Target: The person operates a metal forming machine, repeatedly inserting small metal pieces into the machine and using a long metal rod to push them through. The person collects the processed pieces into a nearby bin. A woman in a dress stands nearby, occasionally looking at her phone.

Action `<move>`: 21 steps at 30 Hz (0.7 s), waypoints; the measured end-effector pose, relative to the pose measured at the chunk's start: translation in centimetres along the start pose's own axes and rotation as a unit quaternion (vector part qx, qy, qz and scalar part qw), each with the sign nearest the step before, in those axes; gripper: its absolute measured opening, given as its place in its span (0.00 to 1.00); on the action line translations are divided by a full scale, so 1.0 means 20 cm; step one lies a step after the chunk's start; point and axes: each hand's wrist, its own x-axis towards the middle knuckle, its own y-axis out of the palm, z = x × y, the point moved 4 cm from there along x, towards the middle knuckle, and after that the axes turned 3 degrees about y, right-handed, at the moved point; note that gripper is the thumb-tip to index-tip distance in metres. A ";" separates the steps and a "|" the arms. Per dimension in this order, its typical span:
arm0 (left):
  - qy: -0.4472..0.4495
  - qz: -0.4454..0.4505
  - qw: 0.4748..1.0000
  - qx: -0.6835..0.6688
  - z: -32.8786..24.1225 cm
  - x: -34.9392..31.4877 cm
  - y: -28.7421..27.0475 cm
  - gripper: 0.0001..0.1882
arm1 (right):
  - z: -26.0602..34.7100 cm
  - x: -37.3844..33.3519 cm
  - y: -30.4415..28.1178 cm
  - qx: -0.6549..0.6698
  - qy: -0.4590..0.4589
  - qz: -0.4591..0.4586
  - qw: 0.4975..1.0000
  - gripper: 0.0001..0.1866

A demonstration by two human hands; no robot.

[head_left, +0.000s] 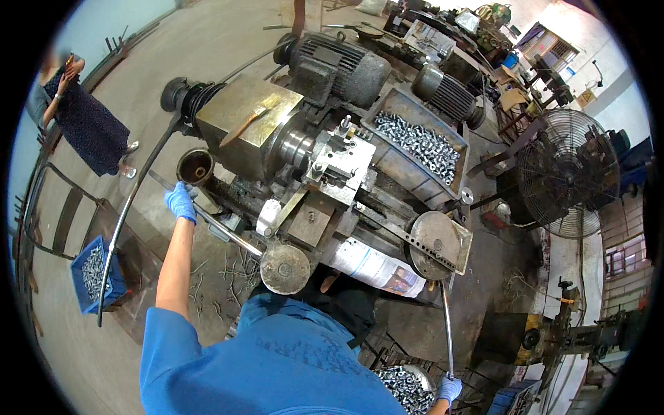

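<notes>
My left hand (181, 202), in a blue glove, is wrapped round a metal lever (228, 234) running up-left from a round disc (285, 270) at the machine's front. My right hand (449, 389), also gloved, is closed on the low end of a second lever (447, 325), which hangs from a larger disc (436, 238) on the right. Between the two arms stands a lathe-like machine with a round chuck (297, 149) and a bright metal tool block (344, 162). A wooden-handled brush (242, 128) lies on its boxy top housing (232, 104).
A grey bin (408, 181) of small metal parts sits behind the tool block. More parts fill a blue crate (114, 287) at left and a container (408, 370) by my right hand. A caged fan (570, 173) stands right. Another person (79, 124) stands far left.
</notes>
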 end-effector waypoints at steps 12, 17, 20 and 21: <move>0.002 0.000 1.000 -0.008 -0.01 -0.01 0.01 0.08 | -0.02 0.01 0.05 -0.021 0.007 0.002 1.000 0.26; 0.001 0.001 1.000 -0.012 -0.02 -0.01 0.00 0.09 | -0.02 -0.02 0.03 -0.012 0.015 0.005 1.000 0.26; -0.003 0.001 1.000 -0.019 -0.02 -0.01 0.01 0.09 | -0.04 -0.01 0.05 -0.016 0.018 0.007 1.000 0.26; 0.000 0.004 1.000 -0.017 0.00 0.00 0.00 0.09 | -0.03 -0.01 0.05 -0.017 0.019 0.010 1.000 0.26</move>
